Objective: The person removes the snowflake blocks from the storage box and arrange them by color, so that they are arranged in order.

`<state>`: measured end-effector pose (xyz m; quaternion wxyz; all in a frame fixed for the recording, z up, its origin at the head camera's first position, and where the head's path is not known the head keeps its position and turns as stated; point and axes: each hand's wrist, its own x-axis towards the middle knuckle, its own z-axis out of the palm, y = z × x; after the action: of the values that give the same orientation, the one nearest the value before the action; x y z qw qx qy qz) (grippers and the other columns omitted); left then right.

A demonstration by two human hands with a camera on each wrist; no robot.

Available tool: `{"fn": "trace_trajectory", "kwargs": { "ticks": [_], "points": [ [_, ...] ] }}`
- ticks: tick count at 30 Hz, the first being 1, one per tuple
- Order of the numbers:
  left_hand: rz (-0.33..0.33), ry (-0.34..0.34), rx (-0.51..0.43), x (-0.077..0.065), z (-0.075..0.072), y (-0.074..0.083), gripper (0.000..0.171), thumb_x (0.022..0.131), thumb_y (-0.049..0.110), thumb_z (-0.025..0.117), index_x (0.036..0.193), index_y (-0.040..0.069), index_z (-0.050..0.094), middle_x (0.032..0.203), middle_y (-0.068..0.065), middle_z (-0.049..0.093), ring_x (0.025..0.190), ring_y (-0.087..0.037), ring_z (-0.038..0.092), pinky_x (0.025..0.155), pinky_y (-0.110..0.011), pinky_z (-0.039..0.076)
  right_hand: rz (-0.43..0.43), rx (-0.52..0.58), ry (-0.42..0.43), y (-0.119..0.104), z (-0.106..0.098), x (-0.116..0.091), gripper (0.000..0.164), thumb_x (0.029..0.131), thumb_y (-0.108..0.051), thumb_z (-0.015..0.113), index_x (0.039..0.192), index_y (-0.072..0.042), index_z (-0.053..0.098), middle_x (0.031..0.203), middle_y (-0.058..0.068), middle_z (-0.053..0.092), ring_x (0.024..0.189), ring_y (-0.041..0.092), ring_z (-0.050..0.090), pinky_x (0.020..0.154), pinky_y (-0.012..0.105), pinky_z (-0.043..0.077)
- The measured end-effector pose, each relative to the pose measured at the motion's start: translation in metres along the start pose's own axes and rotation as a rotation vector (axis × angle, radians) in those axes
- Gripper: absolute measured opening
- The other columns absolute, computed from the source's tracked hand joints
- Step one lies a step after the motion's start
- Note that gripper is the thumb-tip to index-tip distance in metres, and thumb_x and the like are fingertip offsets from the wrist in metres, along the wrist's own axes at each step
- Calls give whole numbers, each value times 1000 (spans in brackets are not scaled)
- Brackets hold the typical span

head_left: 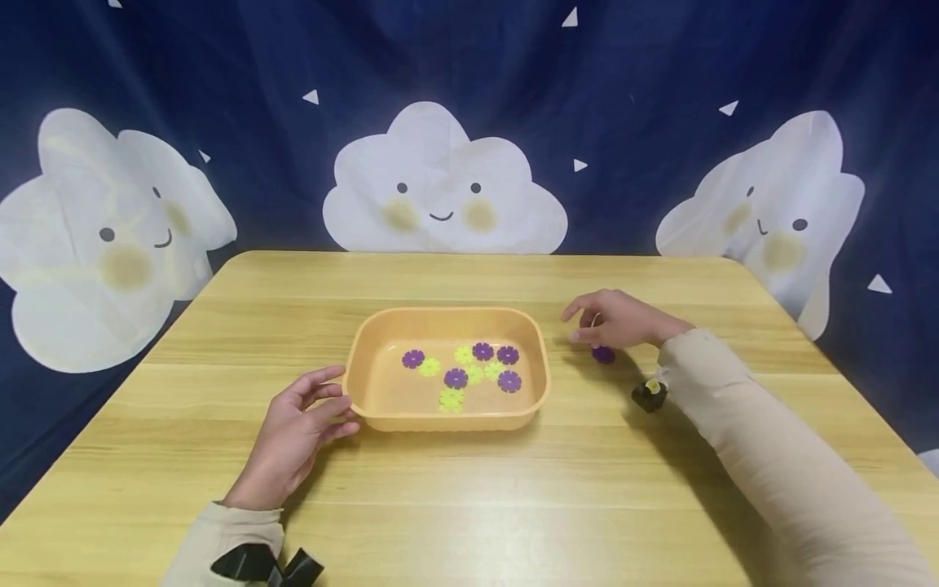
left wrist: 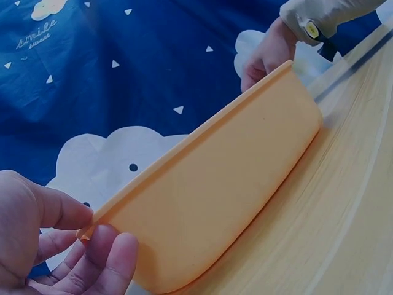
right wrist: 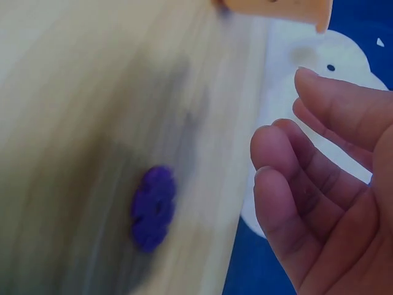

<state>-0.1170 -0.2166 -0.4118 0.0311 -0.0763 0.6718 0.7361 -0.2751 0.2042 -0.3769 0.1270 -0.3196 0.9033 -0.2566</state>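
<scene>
An orange plastic basin (head_left: pixel 447 421) stands on the table, with several purple and yellow notched snowflake discs (head_left: pixel 456 378) lying on its floor. At its left end my left hand (head_left: pixel 304 428) pinches the rim, thumb on one side and fingers on the other, as the left wrist view shows at the basin's corner (left wrist: pixel 202 203). To the right of the basin, my right hand (head_left: pixel 619 318) hovers with loosely bent fingers and nothing between them. Below it a single purple snowflake disc (right wrist: pixel 153 209) lies on the tabletop, partly covered by the hand in the head view.
The wooden table (head_left: pixel 469 505) has a far edge in front of a dark blue curtain (head_left: pixel 499 57) printed with white clouds. Black straps sit on both sleeves, the right one (head_left: pixel 650 396) bearing a small yellow piece.
</scene>
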Motion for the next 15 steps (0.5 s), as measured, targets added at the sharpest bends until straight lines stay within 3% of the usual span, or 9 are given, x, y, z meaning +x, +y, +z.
{"fn": "trace_trajectory", "kwargs": {
  "ticks": [9, 15],
  "points": [
    [3, -7, 0, 0, -1, 0, 51, 92, -8, 55, 140, -3, 38, 104, -8, 45, 80, -14, 62, 76, -31, 59, -57, -7, -8, -16, -4, 17, 29, 90, -12, 69, 116, 0, 64, 84, 4, 67, 77, 18, 65, 75, 38, 56],
    [11, -13, -3, 0, 0, 1, 52, 91, -8, 56, 139, -4, 38, 103, -8, 46, 77, -16, 63, 75, -30, 59, -57, 47, -49, -33, -9, 25, 29, 92, -7, 65, 119, 2, 61, 81, 12, 67, 69, 29, 65, 68, 34, 55]
  ]
}}
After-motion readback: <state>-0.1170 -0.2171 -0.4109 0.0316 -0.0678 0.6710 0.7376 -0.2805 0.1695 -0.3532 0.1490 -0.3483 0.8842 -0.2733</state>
